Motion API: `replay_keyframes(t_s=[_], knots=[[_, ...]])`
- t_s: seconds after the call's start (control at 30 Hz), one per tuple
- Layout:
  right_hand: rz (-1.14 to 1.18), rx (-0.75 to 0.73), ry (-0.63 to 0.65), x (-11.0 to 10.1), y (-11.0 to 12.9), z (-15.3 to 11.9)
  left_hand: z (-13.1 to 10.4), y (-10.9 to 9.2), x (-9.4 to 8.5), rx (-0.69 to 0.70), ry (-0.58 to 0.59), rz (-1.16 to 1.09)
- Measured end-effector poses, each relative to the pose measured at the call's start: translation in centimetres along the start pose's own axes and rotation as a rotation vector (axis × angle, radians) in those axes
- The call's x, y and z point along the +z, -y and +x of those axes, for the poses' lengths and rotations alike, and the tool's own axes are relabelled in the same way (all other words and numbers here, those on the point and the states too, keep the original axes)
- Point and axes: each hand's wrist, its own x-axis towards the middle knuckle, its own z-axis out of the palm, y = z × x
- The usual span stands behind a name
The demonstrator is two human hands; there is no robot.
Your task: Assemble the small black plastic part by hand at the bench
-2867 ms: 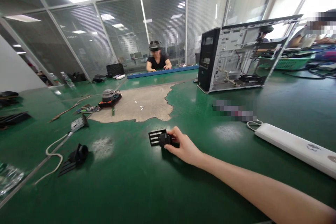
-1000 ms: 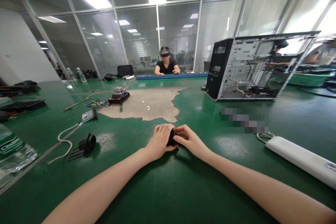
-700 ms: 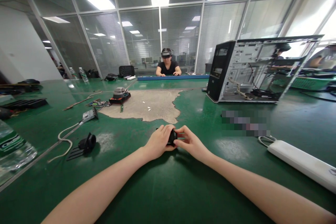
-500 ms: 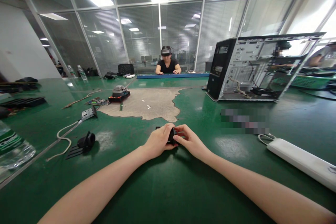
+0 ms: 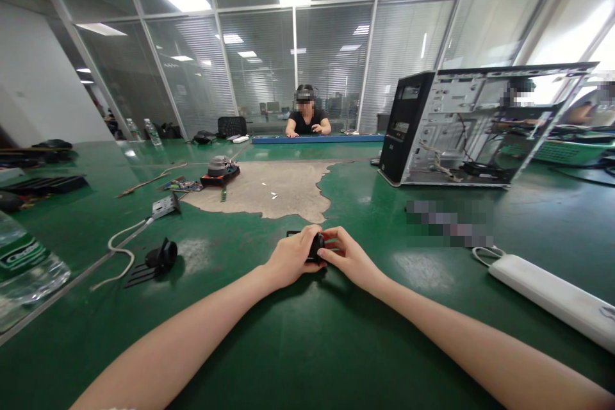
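Both my hands meet over the green table around a small black plastic part, whose kind I cannot make out. My left hand is closed round it from the left and hides most of its body. A thin black edge of it pokes out past the back of that hand. From the right, my right hand grips the part's rounded end between thumb and fingertips. A black plastic piece with a round collar and long prongs lies to the left.
An opened computer case stands at the right behind a white power strip. To the left are a water bottle, a metal bracket with a cable and a finned cooler. A person sits across the table.
My hands keep nearly the same hold on the black part. The view has shifted slightly. Across the table, the other person has raised one hand a little.
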Motion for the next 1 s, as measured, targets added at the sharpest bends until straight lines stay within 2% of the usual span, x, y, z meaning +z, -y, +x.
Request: replay_keyframes(t_s=[0.17, 0.5, 0.6, 0.7, 0.9, 1.0], knots=[[-0.002, -0.056, 0.047, -0.2, 0.3, -0.2, 0.1, 0.0, -0.2, -0.005, 0.014, 0.035], [0.021, -0.054, 0.005, 0.0, -0.9, 0.2, 0.0, 0.3, 0.2, 0.005, 0.019, 0.04], [0.027, -0.097, 0.03, -0.2, -1.0, 0.0, 0.0, 0.3, 0.2, 0.005, 0.011, 0.043], [-0.006, -0.142, -0.019, -0.3, -0.9, -0.1, 0.1, 0.3, 0.3, 0.007, 0.003, 0.034], [-0.019, -0.048, -0.043, -0.2, -0.8, 0.1, 0.1, 0.3, 0.3, 0.0, 0.006, 0.003], [-0.023, -0.049, 0.011, -0.3, -0.7, -0.1, 0.1, 0.3, 0.1, -0.006, 0.015, 0.012]])
